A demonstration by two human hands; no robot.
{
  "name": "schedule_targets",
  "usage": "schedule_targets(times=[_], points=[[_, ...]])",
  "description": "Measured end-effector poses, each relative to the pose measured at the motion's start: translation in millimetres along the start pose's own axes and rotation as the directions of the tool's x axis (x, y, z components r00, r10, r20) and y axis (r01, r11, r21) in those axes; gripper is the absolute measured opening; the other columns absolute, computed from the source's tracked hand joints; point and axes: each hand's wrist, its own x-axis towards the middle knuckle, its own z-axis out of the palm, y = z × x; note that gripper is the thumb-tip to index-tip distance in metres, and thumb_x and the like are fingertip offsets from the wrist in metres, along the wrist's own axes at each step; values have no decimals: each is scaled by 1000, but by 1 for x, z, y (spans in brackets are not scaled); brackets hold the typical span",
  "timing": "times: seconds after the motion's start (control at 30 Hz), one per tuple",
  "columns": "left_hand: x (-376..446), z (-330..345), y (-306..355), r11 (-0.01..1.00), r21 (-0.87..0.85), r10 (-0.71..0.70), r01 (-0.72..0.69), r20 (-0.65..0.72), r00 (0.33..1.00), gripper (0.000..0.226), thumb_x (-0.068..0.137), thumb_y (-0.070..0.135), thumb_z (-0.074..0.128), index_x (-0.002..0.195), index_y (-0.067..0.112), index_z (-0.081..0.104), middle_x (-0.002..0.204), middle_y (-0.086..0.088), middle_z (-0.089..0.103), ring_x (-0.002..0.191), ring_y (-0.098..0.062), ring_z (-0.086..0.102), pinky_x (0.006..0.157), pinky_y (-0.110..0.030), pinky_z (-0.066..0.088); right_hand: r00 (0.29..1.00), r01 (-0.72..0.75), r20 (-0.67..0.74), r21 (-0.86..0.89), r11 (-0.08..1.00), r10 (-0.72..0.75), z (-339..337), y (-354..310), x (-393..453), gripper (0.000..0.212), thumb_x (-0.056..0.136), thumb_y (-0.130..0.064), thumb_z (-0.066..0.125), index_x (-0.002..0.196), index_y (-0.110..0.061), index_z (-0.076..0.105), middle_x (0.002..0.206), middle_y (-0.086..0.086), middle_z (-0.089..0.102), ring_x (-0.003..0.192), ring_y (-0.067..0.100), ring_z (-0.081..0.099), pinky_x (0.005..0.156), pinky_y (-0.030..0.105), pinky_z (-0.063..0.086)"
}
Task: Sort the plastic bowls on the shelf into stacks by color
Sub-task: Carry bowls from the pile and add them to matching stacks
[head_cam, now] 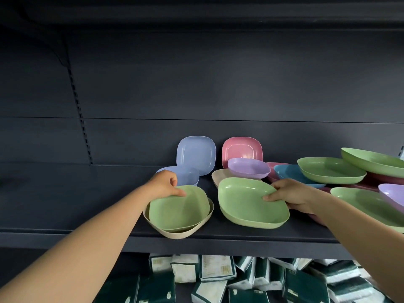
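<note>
My left hand [166, 183] grips the far rim of a small green bowl [178, 208] that sits inside a beige bowl [181, 234] near the shelf's front edge. To its right, my right hand [290, 194] holds the right rim of a larger green bowl [247, 204], thumb on the inside. Behind stand a light blue bowl [196, 154] and a pink bowl [241, 149] leaning on the back wall. Close by lie a small blue bowl [185, 174], a lilac bowl [248, 167], a beige bowl [220, 176] and a teal bowl [288, 173].
More green bowls [330, 170] [371, 160] [367, 204], a lilac bowl [391, 193] and dark red bowls are heaped at the right. The dark shelf [218, 238] is bare at the left. Below it lie several green-and-white packets [218, 278].
</note>
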Motion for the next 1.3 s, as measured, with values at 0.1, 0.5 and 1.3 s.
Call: schedule_targets(times=[0.1,0.5,1.3], points=[[-2,-6,-2,1000,-25,4,-5,-53,999,43,68,31,83,63,18,42,64,7,43,56,-9,38,52,-22,29,1000,17,-24,33,999,-16,0,-4,-1,17,85,-1,65,102,3,64,101,15,70,95,28,65,94,42,49],[-38,-60,-29,805,-577,-290,135,-184,939,14,93,19,53,83,9,56,83,-8,55,74,-21,52,54,-25,41,992,129,-39,283,950,-124,49,-73,-3,22,89,2,57,108,-8,63,99,9,69,89,25,64,74,33,52],[-222,-380,-442,526,-849,-596,52,-325,734,22,84,4,67,105,3,59,111,-16,64,102,-29,62,93,-41,50,923,313,69,441,841,-379,558,-360,-27,21,88,-4,62,110,-7,62,99,8,69,87,22,65,67,31,53]])
